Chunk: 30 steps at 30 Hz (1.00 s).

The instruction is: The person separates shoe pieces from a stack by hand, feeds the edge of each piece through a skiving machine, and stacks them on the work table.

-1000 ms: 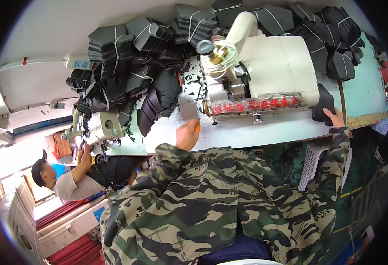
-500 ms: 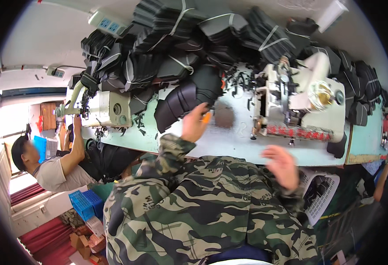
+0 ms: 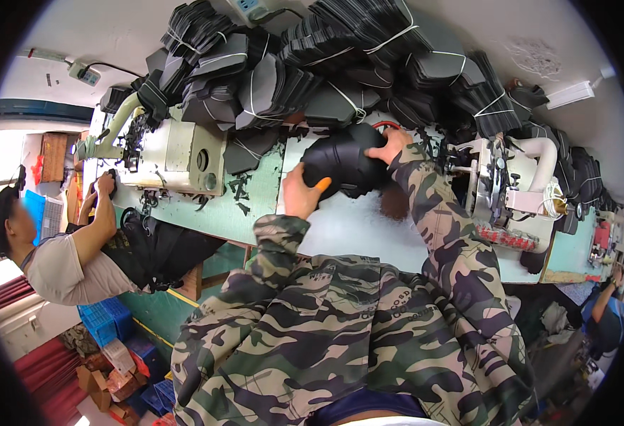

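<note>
On the table in front of me lies a bundle of curved black pieces [image 3: 346,157], dark and smooth, overlapping one another. My left hand [image 3: 302,193] grips its near left side, with an orange cover on the thumb. At the right end, my right hand [image 3: 391,145] closes on the bundle with its thumb over the top. Parts of the fingers of both hands are hidden behind the black pieces. Just beyond the right hand, a red curved strip [image 3: 386,124] shows.
A white sewing machine [image 3: 535,153] stands to the right, another [image 3: 184,153] to the left. Tied stacks of dark grey pieces [image 3: 326,50] line the back of the table [image 3: 354,234]. Black scraps [image 3: 239,188] lie leftward. A co-worker [image 3: 78,248] sits at the left machine.
My right hand has moved from the table's front edge up and left onto the black pieces. The bundle has been gathered and turned; my left hand now holds its left side.
</note>
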### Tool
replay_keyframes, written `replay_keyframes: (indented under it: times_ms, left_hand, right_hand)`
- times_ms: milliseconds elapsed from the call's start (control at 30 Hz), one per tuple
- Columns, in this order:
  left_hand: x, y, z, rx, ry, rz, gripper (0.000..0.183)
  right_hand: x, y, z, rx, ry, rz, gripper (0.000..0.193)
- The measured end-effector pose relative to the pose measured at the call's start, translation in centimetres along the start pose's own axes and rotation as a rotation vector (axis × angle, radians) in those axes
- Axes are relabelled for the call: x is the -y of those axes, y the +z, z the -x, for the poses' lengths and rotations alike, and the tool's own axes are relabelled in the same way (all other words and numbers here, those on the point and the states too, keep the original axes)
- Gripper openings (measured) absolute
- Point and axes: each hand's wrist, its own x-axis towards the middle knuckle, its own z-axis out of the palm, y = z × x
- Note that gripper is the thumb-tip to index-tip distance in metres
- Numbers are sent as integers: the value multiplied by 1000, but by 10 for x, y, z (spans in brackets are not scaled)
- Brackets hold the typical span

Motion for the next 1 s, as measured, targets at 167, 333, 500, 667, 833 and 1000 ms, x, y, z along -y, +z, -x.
replay_keyframes:
  times_ms: [167, 333, 500, 667, 833, 1000]
  left_hand:
    - [-41, 18, -8, 159, -129, 263, 67]
    - [-46, 6, -22, 238, -71, 238, 67]
    - [-61, 10, 5, 155, 301, -9, 80]
    - [-9, 10, -7, 169, -82, 384, 80]
    - [-12, -6, -7, 443, -162, 538, 57]
    - [-75, -5, 34, 194, 165, 447, 57]
  right_hand:
    - [12, 21, 31, -28, 70, -186, 73]
    - [6, 56, 56, -189, 56, -804, 64]
    - [10, 85, 65, -81, 100, -919, 59]
    - [4, 70, 71, -77, 149, -711, 51]
    - [3, 52, 93, 150, 69, -1407, 36]
    - [10, 47, 126, 91, 130, -1611, 37]
